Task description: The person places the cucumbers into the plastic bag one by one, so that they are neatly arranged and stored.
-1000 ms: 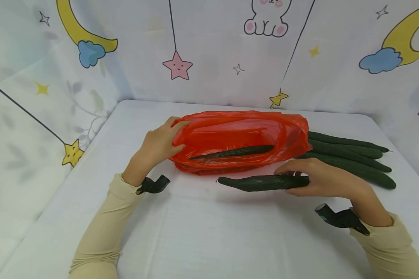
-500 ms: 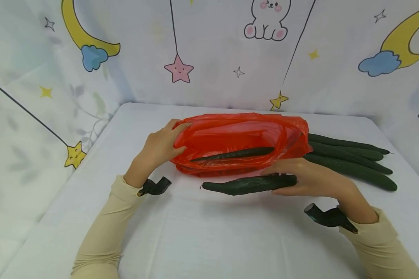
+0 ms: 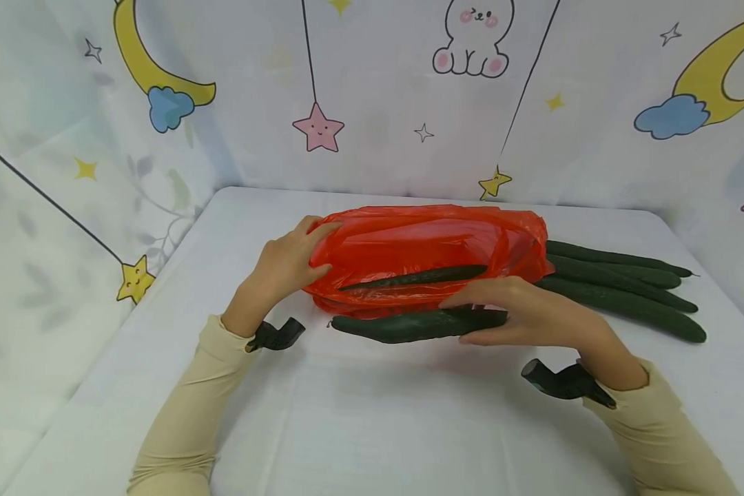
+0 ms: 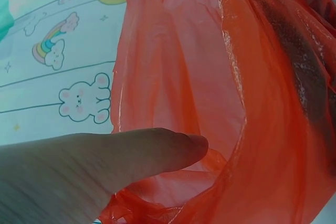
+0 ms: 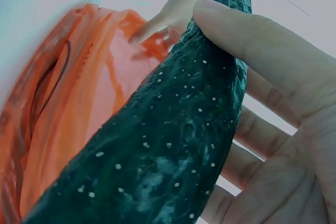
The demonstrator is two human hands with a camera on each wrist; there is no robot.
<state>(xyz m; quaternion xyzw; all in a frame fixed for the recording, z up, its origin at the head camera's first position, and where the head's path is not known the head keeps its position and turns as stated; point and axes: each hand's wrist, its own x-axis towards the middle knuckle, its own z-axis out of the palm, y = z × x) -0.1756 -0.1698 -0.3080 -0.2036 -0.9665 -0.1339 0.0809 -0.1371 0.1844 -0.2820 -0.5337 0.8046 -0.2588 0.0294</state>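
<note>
My right hand (image 3: 521,313) holds a dark green cucumber (image 3: 403,325) by its right end, thumb on one side and fingers on the other. The cucumber lies nearly level, just in front of a red plastic bag (image 3: 372,241); its warty skin shows close up in the right wrist view. My left hand (image 3: 285,262) is at the bag's left end, thumb and index finger spread apart at its gaping mouth. In the left wrist view one straight finger (image 4: 157,153) reaches across the opening. Inside the bag lies another cucumber (image 3: 421,275).
Several more cucumbers (image 3: 620,289) lie side by side to the right of the bag, their left ends hidden behind it. Everything rests on a white-covered table (image 3: 378,427). A cloth printed with stars and moons (image 3: 384,103) hangs behind the table's far edge.
My right hand has carried the cucumber leftward, from the bag's right front corner to along its front. The left hand has kept its place at the bag's left end.
</note>
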